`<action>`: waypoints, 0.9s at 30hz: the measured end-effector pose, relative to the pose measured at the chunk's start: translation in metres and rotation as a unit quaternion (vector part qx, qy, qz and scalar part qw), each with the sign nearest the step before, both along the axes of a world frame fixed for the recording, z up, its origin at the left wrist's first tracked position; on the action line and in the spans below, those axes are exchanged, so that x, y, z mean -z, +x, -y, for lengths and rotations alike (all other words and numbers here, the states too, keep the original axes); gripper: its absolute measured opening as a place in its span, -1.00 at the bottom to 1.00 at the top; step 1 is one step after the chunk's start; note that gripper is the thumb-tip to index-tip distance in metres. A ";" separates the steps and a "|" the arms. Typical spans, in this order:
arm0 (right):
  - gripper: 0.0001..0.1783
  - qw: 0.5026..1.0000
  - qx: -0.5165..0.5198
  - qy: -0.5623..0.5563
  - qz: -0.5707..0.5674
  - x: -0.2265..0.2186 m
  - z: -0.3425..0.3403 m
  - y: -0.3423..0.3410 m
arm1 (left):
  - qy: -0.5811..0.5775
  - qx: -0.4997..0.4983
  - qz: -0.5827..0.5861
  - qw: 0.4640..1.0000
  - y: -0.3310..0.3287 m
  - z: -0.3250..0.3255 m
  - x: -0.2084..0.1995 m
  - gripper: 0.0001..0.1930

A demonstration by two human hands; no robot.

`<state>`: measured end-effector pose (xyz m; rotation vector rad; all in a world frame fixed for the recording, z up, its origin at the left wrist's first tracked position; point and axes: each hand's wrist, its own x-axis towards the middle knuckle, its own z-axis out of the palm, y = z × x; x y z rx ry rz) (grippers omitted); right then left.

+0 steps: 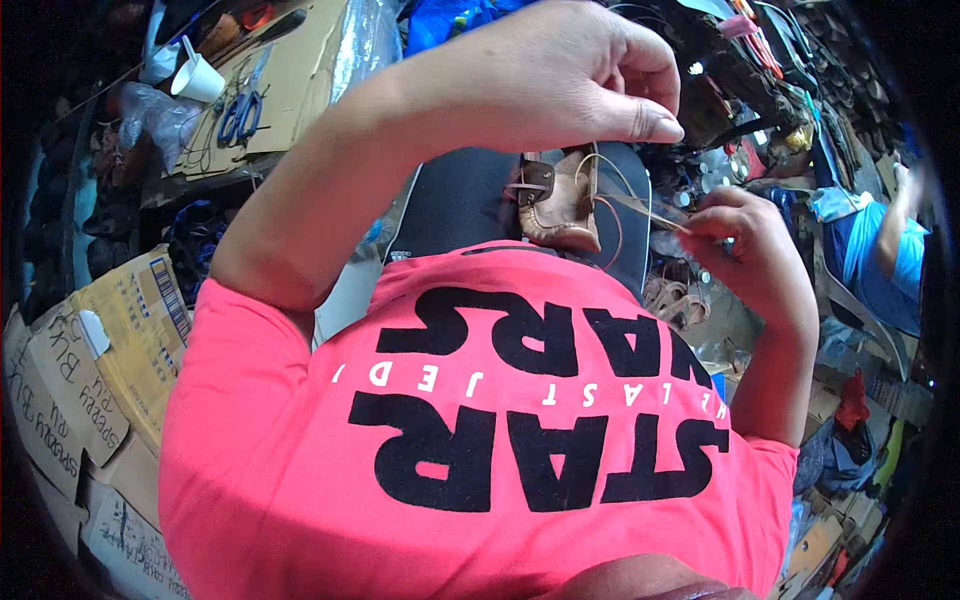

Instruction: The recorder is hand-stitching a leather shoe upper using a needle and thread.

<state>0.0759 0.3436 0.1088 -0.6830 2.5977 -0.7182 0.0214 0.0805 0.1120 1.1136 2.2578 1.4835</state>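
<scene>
A brown leather boat shoe (568,205) with a darker lace (533,186) rests on the dark cloth over my lap. Thin tan cord (650,212) loops out of the shoe toward the right. My right hand (745,245) pinches the cord between thumb and fingers, a little way from the shoe. Above the shoe, my left hand (600,80) is raised with its fingers curled and the thumb near the forefinger. Whatever it may hold is too small to make out. A reddish strand (616,235) also curves beside the shoe's right edge.
At the upper left, blue-handled scissors (240,115) lie on cardboard beside a white cup (198,78). Cardboard boxes (110,370) stack at my left. Another person in blue (880,255) sits at the right. Several shoe parts (680,300) lie low to the right.
</scene>
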 end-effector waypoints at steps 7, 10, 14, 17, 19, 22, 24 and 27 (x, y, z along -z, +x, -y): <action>-0.81 0.905 -0.014 -0.044 -0.423 0.034 0.001 0.007 | -0.004 0.038 0.069 0.997 -0.009 -0.065 0.070 -0.75; -0.81 0.910 0.020 -0.136 -0.392 0.047 0.005 0.006 | 0.020 0.056 0.090 0.994 -0.014 -0.062 0.081 -0.82; -0.80 0.910 0.143 -0.336 -0.196 0.072 -0.012 0.015 | 0.006 0.015 -0.056 0.998 -0.029 0.000 0.101 -0.91; -0.87 0.816 0.275 -0.508 -0.017 0.096 -0.058 0.022 | -0.179 -0.141 -0.058 0.972 -0.043 0.102 0.107 -0.89; -0.94 0.716 0.324 -0.609 0.106 0.113 -0.095 0.038 | -0.381 -0.244 -0.016 0.892 -0.040 0.179 0.104 -0.85; -0.87 0.826 0.369 -0.385 0.182 0.138 -0.139 0.059 | -0.597 -0.308 0.042 0.740 -0.018 0.248 0.101 -0.81; -0.68 0.883 0.380 -0.040 0.273 0.143 -0.152 0.067 | -0.531 -0.318 -0.040 0.784 -0.001 0.236 0.110 -0.76; -0.61 0.903 0.371 -0.078 0.200 0.146 -0.129 0.053 | -0.278 -0.305 0.010 0.911 0.014 0.155 0.129 -0.65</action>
